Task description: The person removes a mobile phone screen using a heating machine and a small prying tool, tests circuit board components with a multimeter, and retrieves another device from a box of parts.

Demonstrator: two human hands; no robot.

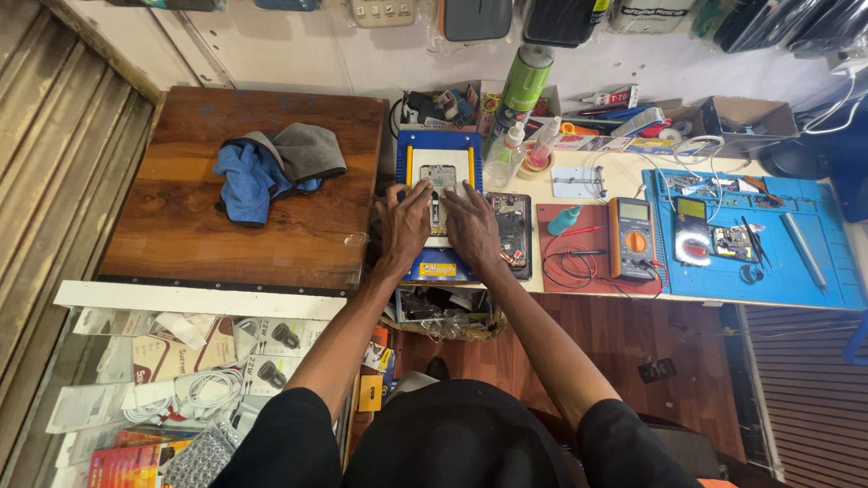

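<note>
Both hands, left hand (403, 224) and right hand (472, 226), press flat, fingers spread, on the opened phone (440, 185) atop the blue heating pad (439, 149).

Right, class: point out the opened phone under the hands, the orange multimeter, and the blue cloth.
opened phone (440, 179), head view, on its bare upper end above the fingertips.
orange multimeter (632, 237), head view, on the round dial.
blue cloth (244, 181), head view, on the middle of the crumpled fabric.

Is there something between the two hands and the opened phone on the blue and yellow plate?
Nothing visible. The left hand and right hand already rest on the opened phone on the blue and yellow plate.
</note>
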